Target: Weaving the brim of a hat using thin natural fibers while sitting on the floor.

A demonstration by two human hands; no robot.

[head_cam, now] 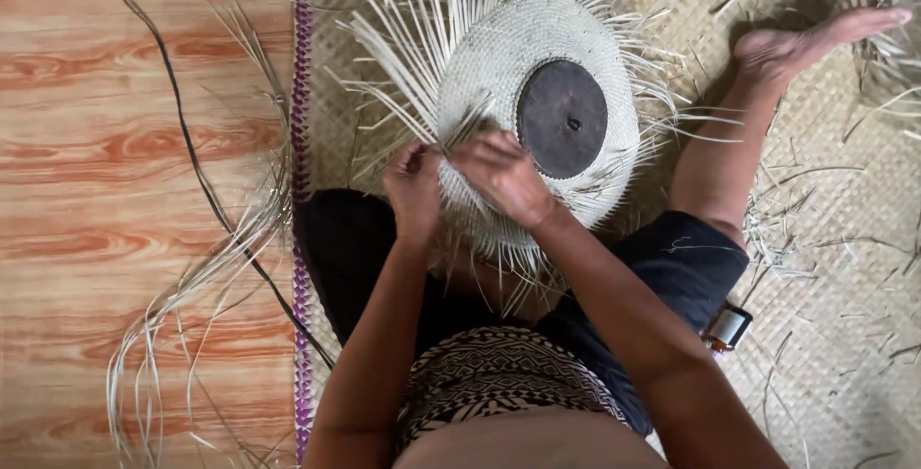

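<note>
A round woven straw piece (499, 57) rests on my lap, with a dark round disc (562, 118) on its middle and many loose pale strands (422, 37) fanning out from its rim. My left hand (413, 186) pinches a few strands at the near-left rim. My right hand (504, 176) lies on the weave right beside it, fingers closed over strands at the same spot. Both hands touch each other's working point.
I sit on a woven mat (825, 239) with a purple edge (301, 85). My bare leg and foot (777, 47) stretch right. Loose straw bundle (192, 287) and a dark cable (182, 124) lie on the wood-pattern floor. A small bottle (727, 327) sits by my thigh.
</note>
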